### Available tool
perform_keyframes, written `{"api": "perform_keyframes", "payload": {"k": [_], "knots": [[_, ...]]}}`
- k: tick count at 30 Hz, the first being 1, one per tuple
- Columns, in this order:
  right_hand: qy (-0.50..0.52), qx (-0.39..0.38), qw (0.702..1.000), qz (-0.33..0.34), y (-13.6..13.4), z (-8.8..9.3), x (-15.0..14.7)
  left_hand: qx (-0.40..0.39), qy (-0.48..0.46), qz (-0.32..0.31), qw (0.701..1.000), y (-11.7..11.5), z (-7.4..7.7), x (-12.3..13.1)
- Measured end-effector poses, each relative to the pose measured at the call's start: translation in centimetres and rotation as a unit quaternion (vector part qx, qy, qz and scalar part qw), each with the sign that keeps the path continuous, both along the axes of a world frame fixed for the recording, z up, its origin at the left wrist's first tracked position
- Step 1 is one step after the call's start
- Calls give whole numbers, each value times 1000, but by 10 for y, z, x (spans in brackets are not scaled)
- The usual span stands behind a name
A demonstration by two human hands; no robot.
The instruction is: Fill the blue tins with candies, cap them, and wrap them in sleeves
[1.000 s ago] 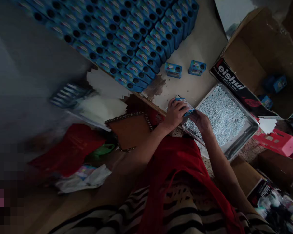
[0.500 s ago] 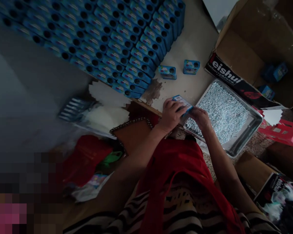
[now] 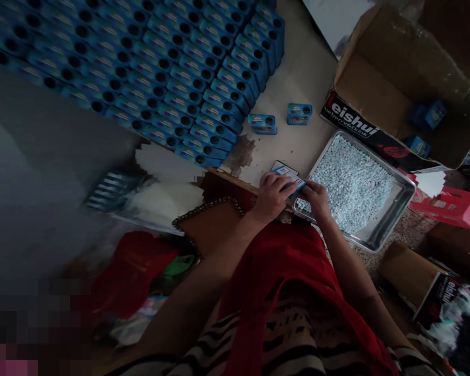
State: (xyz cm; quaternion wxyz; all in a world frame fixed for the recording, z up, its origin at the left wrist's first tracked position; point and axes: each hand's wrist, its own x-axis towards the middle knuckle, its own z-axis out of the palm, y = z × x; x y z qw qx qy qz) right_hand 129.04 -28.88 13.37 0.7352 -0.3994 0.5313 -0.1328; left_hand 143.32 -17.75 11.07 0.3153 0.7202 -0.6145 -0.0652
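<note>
My left hand (image 3: 271,196) is closed round a small blue box (image 3: 285,173), holding it at the near left corner of a metal tray (image 3: 391,222). The tray is full of small pale blue candies (image 3: 350,180). My right hand (image 3: 316,197) is curled at the box's right end, over the tray's corner, and its fingertips touch the box. Whether it also pinches a candy is hidden.
Several rows of identical blue boxes (image 3: 160,62) stand packed on the floor at the upper left, with two loose ones (image 3: 262,124) beside them. An open cardboard carton (image 3: 399,89) holding a few blue boxes lies at the upper right. A red stool (image 3: 450,206) stands right of the tray.
Both hands with the box have lowered slightly toward the tray's corner. The camera view has shifted, so everything sits a little further left.
</note>
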Motion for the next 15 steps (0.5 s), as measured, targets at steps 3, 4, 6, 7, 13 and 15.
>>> {"api": "perform_keyframes", "payload": {"k": [3, 4, 6, 7, 13, 15], "knots": [[10, 33, 999, -29, -4, -7, -11, 12, 8, -8, 1000, -5, -2, -8], [15, 44, 998, -43, -7, -10, -14, 26, 18, -7, 999, -8, -2, -11], [18, 66, 995, -66, -14, -15, -20, 54, 41, 1, 998, -16, -4, -17], [17, 78, 994, -76, -19, -16, -23, 65, 53, 8, 996, -20, -4, -20], [3, 130, 984, -124, -47, -12, -51, 75, 204, 85, 972, -48, -10, -40], [-11, 128, 986, -104, -57, -8, -74, 66, 285, 105, 951, -52, -10, -39]]}}
